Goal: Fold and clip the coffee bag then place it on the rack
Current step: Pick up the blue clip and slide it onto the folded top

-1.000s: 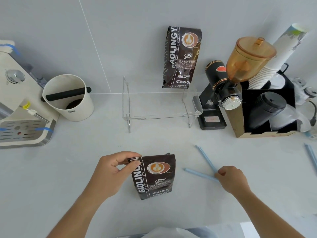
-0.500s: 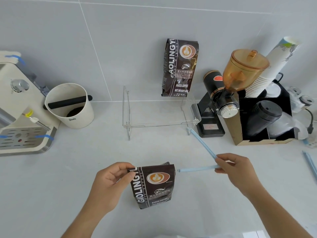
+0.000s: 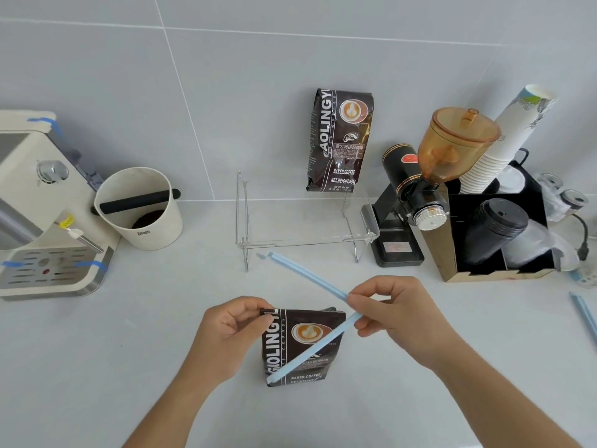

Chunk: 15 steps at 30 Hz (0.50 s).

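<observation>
A dark brown coffee bag (image 3: 298, 357) stands on the white counter in front of me, its top folded down. My left hand (image 3: 226, 334) pinches the folded top at the bag's left corner. My right hand (image 3: 395, 318) holds a long light-blue sealing clip (image 3: 307, 276) at its hinge. The clip is spread in a V: one arm points up-left toward the rack, the other crosses the bag's front down-left. A clear acrylic rack (image 3: 252, 244) stands behind, with a second, taller coffee bag (image 3: 339, 140) upright on its back right.
An espresso machine (image 3: 32, 205) and a white knock box (image 3: 142, 208) stand at the left. A black grinder with an amber hopper (image 3: 429, 176) and a cup and lid holder (image 3: 497, 227) are at the right. More blue clips (image 3: 584, 312) lie at the right edge.
My right hand lifted the blue clip off the counter and carried it left, over the bag's top right corner. The clip now hangs open across the bag. My left hand kept its pinch.
</observation>
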Each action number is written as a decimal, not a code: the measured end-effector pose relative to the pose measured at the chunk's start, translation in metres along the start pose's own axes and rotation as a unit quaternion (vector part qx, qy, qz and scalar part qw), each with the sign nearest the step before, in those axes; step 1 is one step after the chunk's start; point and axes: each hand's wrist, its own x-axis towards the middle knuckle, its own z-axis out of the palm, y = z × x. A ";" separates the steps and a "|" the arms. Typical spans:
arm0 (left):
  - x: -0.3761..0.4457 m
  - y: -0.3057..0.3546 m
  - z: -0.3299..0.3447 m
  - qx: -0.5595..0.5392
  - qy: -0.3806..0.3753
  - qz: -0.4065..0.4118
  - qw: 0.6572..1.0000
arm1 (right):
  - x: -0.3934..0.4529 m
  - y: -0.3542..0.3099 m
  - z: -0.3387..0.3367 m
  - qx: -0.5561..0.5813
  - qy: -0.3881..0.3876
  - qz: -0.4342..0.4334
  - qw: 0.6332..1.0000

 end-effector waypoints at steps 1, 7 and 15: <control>0.000 -0.001 -0.001 -0.009 0.006 -0.003 1.000 | 0.001 0.001 0.003 -0.005 -0.007 0.004 1.000; -0.004 -0.008 -0.006 -0.043 0.029 -0.014 0.999 | 0.002 0.008 0.012 -0.028 -0.041 0.022 0.999; -0.011 -0.010 -0.002 -0.076 0.076 0.001 0.994 | -0.002 0.008 0.011 -0.002 -0.138 0.034 0.990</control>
